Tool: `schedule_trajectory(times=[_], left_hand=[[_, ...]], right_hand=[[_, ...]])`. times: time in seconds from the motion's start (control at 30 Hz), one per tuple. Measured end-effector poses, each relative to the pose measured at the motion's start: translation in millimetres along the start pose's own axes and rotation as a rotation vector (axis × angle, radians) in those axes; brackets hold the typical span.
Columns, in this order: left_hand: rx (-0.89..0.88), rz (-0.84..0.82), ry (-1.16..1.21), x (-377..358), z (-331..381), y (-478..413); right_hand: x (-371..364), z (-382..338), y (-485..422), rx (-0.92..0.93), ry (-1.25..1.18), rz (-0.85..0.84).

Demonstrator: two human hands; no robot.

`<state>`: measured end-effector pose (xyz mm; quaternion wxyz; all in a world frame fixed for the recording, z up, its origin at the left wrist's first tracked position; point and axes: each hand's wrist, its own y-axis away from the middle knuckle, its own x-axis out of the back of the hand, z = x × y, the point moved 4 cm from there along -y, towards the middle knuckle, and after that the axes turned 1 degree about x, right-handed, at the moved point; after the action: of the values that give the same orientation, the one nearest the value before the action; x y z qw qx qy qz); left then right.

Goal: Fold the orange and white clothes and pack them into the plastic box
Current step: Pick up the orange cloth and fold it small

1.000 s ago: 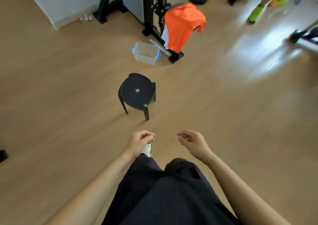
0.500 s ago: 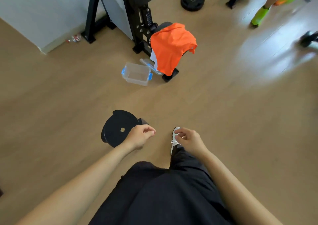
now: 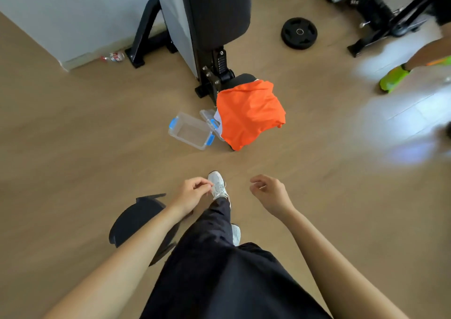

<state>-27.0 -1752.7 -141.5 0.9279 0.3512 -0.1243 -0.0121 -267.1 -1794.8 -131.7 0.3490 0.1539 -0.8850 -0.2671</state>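
Light brown wooden floor [image 3: 73,135] fills the head view. A black padded gym bench on a steel frame [image 3: 217,13] stands at top centre, and the wearer's black trousers [image 3: 219,282] occupy the bottom centre. The crumpled orange and white garment [image 3: 249,113] lies draped over the low seat end of the bench, unfolded, its lower edge hanging close to the floor. A round black plastic stool [image 3: 136,218] stands at lower left, partly hidden behind the left forearm. The clear rectangular plastic box with blue clips [image 3: 186,142] sits open on the floor just left of the garment; its clear lid [image 3: 207,116] leans between the 2. A black round weight plate [image 3: 299,33] lies flat at upper right. The left hand [image 3: 191,194] has its fingers [image 3: 202,184] curled in, thumb tip meeting them, holding nothing. The right hand [image 3: 271,193] has its fingers [image 3: 258,180] loosely bent and apart from the thumb, also holding nothing. 1 white sneaker [image 3: 218,184] points toward the box.
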Motion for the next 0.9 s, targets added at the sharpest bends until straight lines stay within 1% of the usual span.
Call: schedule_trajectory(times=[0.13,0.27,0.4,0.53,0.7,0.8,0.9], left_hand=[[0.028,0.041,0.113,15.1,28.6,-91.5],[0.073,0.064,0.172,26.8,52.2,-178.8],[0.083,0.072,0.175,33.5,72.8,-255.9],[0.098,0.121,0.226,33.9,97.7,-316.6],[0.114,0.225,0.194,32.6,111.6,-380.6],[0.108,0.286,0.108,30.4,117.1,-421.5],[0.155,0.285,0.060,23.5,111.2,-468.1]], right_hand=[[15.9,-23.8,-67.1,-0.029,0.049,0.017],[26.5,-54.3,-141.0,-0.029,0.104,-0.014],[42.2,-81.8,-219.9,0.023,0.138,-0.033],[57.9,-98.4,-301.8,0.074,0.164,-0.003],[59.8,-104.7,-390.9,0.103,0.205,-0.018],[50.4,-99.5,-442.9,0.133,0.264,-0.061],[39.8,-93.2,-487.1,0.155,0.324,-0.120]])
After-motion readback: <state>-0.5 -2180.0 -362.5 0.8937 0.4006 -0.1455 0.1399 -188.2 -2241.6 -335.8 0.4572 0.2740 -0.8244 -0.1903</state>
